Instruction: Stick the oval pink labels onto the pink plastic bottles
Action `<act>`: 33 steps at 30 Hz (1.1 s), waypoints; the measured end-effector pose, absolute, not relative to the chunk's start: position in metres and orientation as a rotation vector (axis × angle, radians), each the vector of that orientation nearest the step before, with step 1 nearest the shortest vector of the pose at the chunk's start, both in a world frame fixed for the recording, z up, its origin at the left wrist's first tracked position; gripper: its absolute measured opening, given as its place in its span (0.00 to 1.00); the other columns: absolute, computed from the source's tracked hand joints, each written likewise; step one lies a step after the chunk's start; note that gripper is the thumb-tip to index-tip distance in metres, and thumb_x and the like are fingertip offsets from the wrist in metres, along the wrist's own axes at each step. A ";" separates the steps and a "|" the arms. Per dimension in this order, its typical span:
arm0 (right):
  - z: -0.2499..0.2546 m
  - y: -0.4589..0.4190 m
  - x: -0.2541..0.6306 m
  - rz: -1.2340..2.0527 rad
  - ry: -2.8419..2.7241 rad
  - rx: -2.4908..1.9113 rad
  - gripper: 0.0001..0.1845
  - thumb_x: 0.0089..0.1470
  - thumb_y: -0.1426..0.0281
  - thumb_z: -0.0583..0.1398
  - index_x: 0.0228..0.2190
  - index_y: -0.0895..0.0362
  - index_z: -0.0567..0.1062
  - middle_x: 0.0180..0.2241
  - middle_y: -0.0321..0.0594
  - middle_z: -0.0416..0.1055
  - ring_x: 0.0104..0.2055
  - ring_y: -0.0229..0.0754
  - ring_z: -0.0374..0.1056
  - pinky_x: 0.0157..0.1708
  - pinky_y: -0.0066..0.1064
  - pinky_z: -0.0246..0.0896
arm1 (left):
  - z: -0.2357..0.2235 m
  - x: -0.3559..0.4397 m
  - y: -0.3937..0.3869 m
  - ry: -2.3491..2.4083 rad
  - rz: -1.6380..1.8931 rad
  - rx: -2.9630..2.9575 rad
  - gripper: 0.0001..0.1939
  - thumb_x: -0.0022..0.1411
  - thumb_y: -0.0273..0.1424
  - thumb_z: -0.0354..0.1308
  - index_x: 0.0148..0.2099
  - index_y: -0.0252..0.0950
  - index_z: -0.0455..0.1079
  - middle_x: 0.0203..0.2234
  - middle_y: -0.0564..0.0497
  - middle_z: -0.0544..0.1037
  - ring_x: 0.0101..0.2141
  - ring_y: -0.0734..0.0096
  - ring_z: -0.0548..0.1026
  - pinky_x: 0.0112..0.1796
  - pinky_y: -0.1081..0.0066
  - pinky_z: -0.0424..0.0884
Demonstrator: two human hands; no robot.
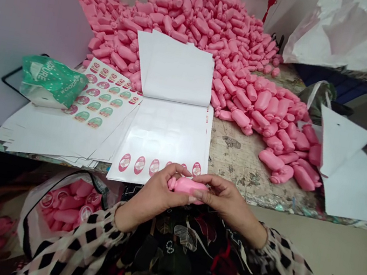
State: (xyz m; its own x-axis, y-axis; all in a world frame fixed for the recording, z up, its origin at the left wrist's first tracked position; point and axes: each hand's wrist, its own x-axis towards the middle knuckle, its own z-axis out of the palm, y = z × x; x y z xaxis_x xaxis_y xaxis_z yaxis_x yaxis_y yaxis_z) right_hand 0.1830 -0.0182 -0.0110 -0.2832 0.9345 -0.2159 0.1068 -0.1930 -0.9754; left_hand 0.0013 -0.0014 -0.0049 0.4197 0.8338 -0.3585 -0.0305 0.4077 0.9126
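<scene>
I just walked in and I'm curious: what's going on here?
A person holds a pink bar between their left hand and right hand, over the near edge of a sheet of oval pink stickers on a worktable. A big heap of pink bars lies beyond the sheets. Below the table at the left, a white bag holds labelled bars.
</scene>
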 end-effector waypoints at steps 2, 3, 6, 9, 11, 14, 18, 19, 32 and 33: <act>-0.014 -0.024 0.172 1.553 -1.129 -1.258 0.14 0.49 0.61 0.63 0.37 0.53 0.73 0.35 0.35 0.72 0.35 0.37 0.68 0.36 0.31 0.64 | -0.004 0.005 -0.004 0.936 0.793 0.897 0.23 0.44 0.29 0.68 0.44 0.38 0.67 0.36 0.53 0.73 0.36 0.72 0.71 0.39 0.70 0.67; -0.014 -0.026 0.167 1.530 -1.060 -1.244 0.13 0.49 0.61 0.63 0.36 0.53 0.72 0.35 0.35 0.71 0.35 0.37 0.68 0.36 0.31 0.64 | -0.005 0.007 -0.005 0.914 0.843 0.857 0.22 0.46 0.29 0.68 0.45 0.38 0.68 0.38 0.52 0.73 0.39 0.71 0.71 0.42 0.69 0.67; -0.008 -0.027 0.159 1.500 -1.163 -1.190 0.14 0.49 0.60 0.63 0.36 0.52 0.70 0.37 0.35 0.70 0.38 0.38 0.67 0.38 0.31 0.64 | -0.006 0.008 -0.005 0.836 0.909 0.799 0.13 0.54 0.33 0.62 0.43 0.36 0.70 0.42 0.48 0.74 0.43 0.68 0.71 0.47 0.66 0.65; -0.006 -0.018 0.172 1.339 -1.529 -1.286 0.13 0.55 0.58 0.58 0.39 0.52 0.71 0.40 0.38 0.69 0.41 0.39 0.66 0.40 0.32 0.62 | -0.004 0.002 0.000 0.849 0.941 0.804 0.08 0.58 0.35 0.58 0.38 0.36 0.70 0.38 0.49 0.76 0.41 0.68 0.72 0.45 0.66 0.66; -0.010 -0.009 0.188 1.045 -1.725 -1.481 0.15 0.59 0.58 0.52 0.37 0.53 0.73 0.37 0.40 0.68 0.39 0.40 0.65 0.39 0.32 0.61 | -0.001 -0.004 0.006 0.988 0.899 0.915 0.09 0.55 0.36 0.60 0.36 0.37 0.69 0.30 0.52 0.76 0.34 0.70 0.73 0.39 0.67 0.68; -0.020 0.005 0.207 0.575 -1.928 -1.739 0.15 0.60 0.61 0.50 0.34 0.53 0.75 0.33 0.40 0.68 0.37 0.42 0.65 0.38 0.33 0.58 | 0.002 -0.008 0.013 1.245 0.726 1.364 0.09 0.54 0.36 0.61 0.36 0.38 0.71 0.28 0.53 0.76 0.31 0.69 0.72 0.36 0.67 0.67; -0.028 0.014 0.209 0.309 -2.116 -1.808 0.11 0.60 0.65 0.52 0.35 0.53 0.73 0.34 0.40 0.70 0.38 0.43 0.65 0.38 0.33 0.56 | -0.005 -0.002 0.014 1.273 0.411 2.069 0.15 0.59 0.34 0.53 0.48 0.40 0.71 0.46 0.47 0.73 0.41 0.61 0.72 0.42 0.61 0.66; -0.029 0.014 0.207 0.287 -2.138 -1.810 0.11 0.60 0.65 0.51 0.34 0.54 0.73 0.34 0.40 0.70 0.38 0.42 0.65 0.38 0.32 0.55 | -0.008 0.000 0.013 1.255 0.334 2.167 0.18 0.59 0.33 0.52 0.52 0.40 0.68 0.52 0.45 0.69 0.44 0.59 0.72 0.43 0.60 0.67; -0.021 0.026 0.205 0.274 -2.344 -1.784 0.12 0.60 0.65 0.52 0.34 0.53 0.74 0.34 0.39 0.70 0.38 0.41 0.65 0.33 0.31 0.54 | -0.017 0.008 0.002 1.226 -0.001 2.476 0.26 0.61 0.33 0.49 0.62 0.48 0.57 0.64 0.40 0.50 0.38 0.56 0.73 0.38 0.57 0.67; -0.021 0.026 0.207 0.303 -2.344 -1.772 0.11 0.59 0.65 0.53 0.33 0.53 0.74 0.34 0.39 0.70 0.38 0.40 0.65 0.33 0.30 0.54 | -0.018 0.008 0.002 1.225 -0.001 2.486 0.26 0.61 0.33 0.49 0.62 0.48 0.57 0.64 0.40 0.50 0.38 0.56 0.73 0.37 0.57 0.67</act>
State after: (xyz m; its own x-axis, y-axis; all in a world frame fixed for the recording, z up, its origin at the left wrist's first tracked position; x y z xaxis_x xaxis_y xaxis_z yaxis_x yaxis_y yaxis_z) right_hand 0.2067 0.0265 -0.0210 -0.2689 0.9628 0.0263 0.9245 0.2657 -0.2732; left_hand 0.0079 0.0025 -0.0177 0.6227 0.7657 -0.1609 0.7661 -0.5549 0.3244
